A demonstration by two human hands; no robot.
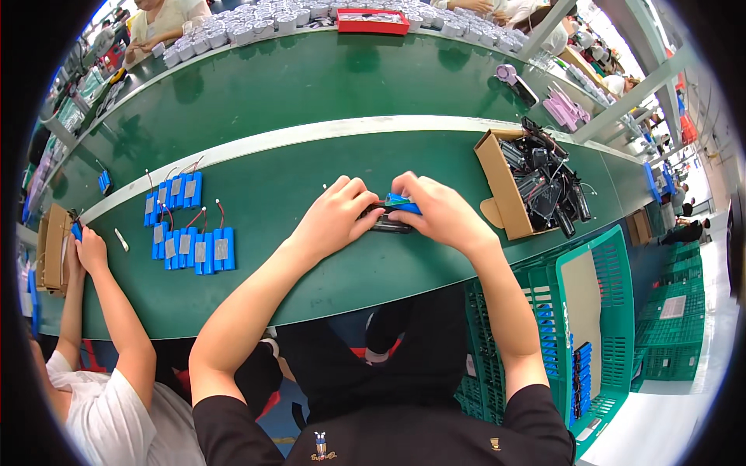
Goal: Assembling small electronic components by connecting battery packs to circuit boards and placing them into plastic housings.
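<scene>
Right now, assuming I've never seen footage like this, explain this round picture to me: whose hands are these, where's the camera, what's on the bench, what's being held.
The picture comes from a wide fisheye camera worn on a person's head, looking down, so straight edges bend. The two bare forearms rising from the lower edge are that person's own. The left hand and right hand meet over a green workbench, together holding a blue battery pack against a small black part. To the left lie more blue battery packs with thin wires. To the right stands an open cardboard box of black parts, and below it a green crate. The arm at far left belongs to a co-worker.
</scene>
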